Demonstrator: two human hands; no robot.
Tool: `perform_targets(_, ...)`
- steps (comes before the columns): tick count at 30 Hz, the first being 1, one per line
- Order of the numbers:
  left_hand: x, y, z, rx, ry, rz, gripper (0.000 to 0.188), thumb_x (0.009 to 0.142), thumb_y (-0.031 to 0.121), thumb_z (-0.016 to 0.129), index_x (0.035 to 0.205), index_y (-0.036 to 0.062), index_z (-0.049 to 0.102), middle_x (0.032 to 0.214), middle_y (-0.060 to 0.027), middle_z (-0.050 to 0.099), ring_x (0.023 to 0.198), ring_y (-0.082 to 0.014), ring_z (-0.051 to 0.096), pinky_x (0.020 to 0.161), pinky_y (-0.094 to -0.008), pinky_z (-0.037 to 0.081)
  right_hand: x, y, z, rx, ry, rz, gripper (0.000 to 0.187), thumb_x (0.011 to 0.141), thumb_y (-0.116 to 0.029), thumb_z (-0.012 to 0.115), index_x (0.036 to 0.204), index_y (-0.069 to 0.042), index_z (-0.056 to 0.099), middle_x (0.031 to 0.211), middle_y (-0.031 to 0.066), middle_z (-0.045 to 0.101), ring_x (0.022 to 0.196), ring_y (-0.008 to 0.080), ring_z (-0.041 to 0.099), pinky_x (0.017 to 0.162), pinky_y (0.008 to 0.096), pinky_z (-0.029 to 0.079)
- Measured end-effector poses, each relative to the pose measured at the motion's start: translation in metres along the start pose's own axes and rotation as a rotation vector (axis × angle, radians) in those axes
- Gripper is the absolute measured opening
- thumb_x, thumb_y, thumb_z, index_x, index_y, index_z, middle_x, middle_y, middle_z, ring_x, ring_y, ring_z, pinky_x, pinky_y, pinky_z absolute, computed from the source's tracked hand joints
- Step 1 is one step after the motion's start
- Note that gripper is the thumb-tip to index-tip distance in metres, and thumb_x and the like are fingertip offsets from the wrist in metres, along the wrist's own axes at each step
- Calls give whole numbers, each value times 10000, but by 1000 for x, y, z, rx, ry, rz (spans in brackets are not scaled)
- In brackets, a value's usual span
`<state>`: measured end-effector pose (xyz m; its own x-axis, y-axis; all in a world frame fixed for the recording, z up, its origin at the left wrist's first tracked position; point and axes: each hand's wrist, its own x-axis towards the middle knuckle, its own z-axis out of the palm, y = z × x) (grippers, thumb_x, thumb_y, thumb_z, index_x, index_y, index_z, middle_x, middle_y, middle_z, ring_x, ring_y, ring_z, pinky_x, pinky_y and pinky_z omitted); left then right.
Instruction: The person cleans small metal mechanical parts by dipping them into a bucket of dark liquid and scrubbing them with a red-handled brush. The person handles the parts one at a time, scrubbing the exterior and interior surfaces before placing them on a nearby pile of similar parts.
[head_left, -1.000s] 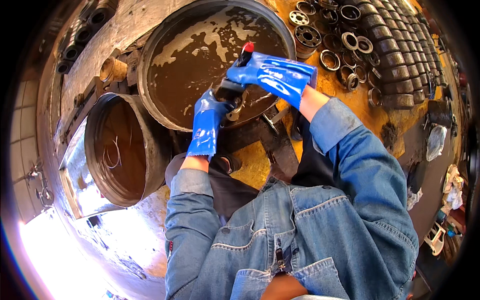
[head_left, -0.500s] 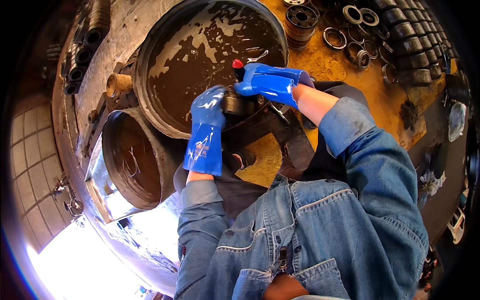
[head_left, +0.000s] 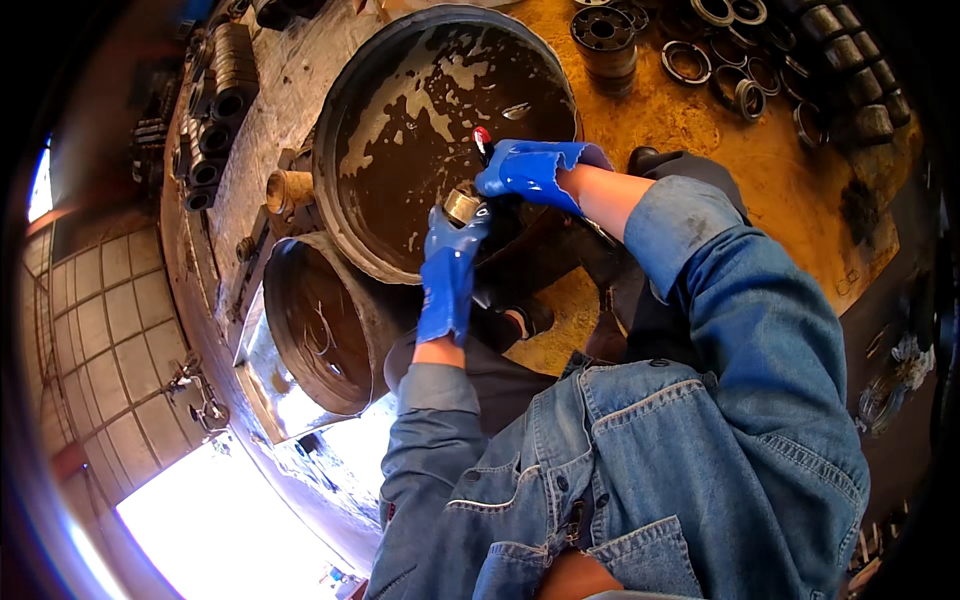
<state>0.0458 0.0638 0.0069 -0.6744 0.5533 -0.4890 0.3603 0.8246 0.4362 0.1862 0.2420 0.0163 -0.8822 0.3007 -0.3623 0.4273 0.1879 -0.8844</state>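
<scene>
Both my hands wear long blue rubber gloves, over the near right part of a big round tub [head_left: 326, 190] of dark, foam-streaked liquid. My left hand [head_left: 452, 245] is closed round a short cylindrical metal part [head_left: 461, 207], its brassy side showing beyond the fingers. My right hand [head_left: 520, 172] is closed on a tool with a black handle and a red end [head_left: 482, 137]; the red end sticks up past the glove. The tool's working end is hidden, so I cannot tell its kind. The two hands are close together beside the metal part.
Left of my legs a smaller metal drum [head_left: 320, 325] lies tilted, with a bent wire inside. A rusty cup-shaped piece [head_left: 290, 190] sits beside the tub. Stacked discs [head_left: 604, 45], loose metal rings [head_left: 686, 62] and rows of dark cylinders [head_left: 858, 85] stand at the far right.
My left hand has turned the metal part, so its brassy side now faces up. The right hand still grips the tool. The whole view has shifted, with the surroundings further right.
</scene>
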Motion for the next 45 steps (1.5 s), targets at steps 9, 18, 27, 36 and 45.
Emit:
perform_targets(9,-1,21,29,27,278,-57,963,779,439,855,1526,-19,454,1297,-278,690,1203,-408,685,995,-439,552,40,39,22,-181,271,11,418,886,-415,684,925,-7,765,898,209,749,840,354,711,770,438,547)
perform_targets(18,30,-37,-17,-723,-301,73,481,870,65,752,1328,-21,633,1137,-157,736,892,-244,740,789,-381,616,32,30,2,-190,236,104,502,919,-476,679,1145,-30,725,1117,224,748,1051,405,714,917,450,571)
perform_targets(27,39,-79,-4,-987,-324,-13,516,868,-71,688,1376,-33,606,1155,-152,730,946,-263,737,880,-419,626,9,-36,34,135,56,-181,279,992,-336,643,1021,-66,706,931,142,684,849,214,646,795,369,512)
perform_targets(36,49,-89,4,-1038,-288,15,540,831,-78,730,1356,-37,612,1176,-142,729,1008,-262,722,944,-414,607,48,5,49,44,203,-156,394,976,-435,669,1032,-56,763,909,178,756,852,280,715,818,397,551)
perform_targets(45,37,-75,-2,-1004,-292,21,472,878,-38,725,1339,-40,620,1174,-144,729,1027,-269,717,942,-417,601,29,-13,32,128,287,373,528,950,-508,655,1154,-32,760,1093,195,773,1026,367,731,924,424,563)
